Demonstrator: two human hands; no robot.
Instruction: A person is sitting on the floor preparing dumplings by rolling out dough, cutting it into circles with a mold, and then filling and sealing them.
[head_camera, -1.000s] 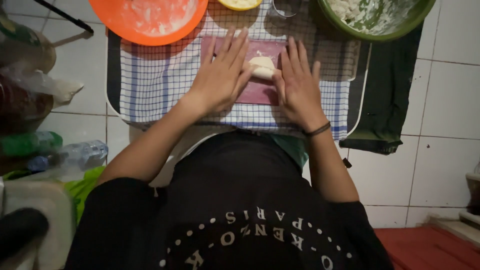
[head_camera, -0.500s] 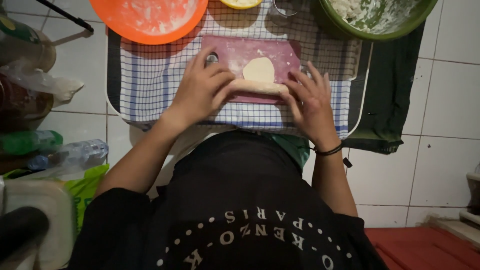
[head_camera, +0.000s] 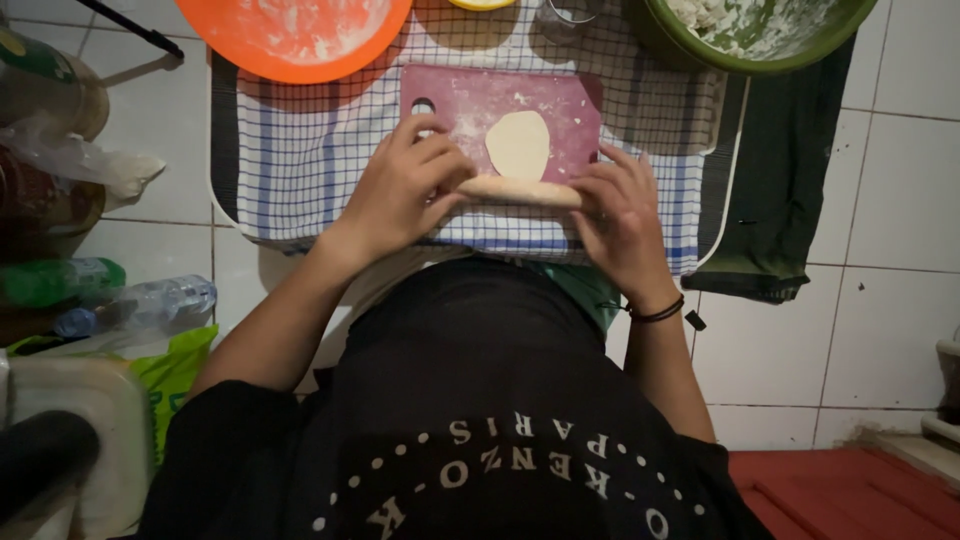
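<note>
Left hand (head_camera: 405, 195) and right hand (head_camera: 620, 215), fingers curled, press on the ends of a wooden rolling pin (head_camera: 520, 190); flattened dough disc (head_camera: 518, 144) on pink board (head_camera: 560, 100) looks soft, thin, tear-prone, best lifted by its edge.

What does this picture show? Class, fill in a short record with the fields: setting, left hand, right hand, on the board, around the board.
setting: checked cloth spread over a white tiled floor
left hand: left hand rests on one end of a pale rolling pin
right hand: right hand rests on the pin's other end
on the board: flat oval of dough on a pink cutting board, just beyond the pin
around the board: floury orange bowl; green bowl; dark cloth
</note>
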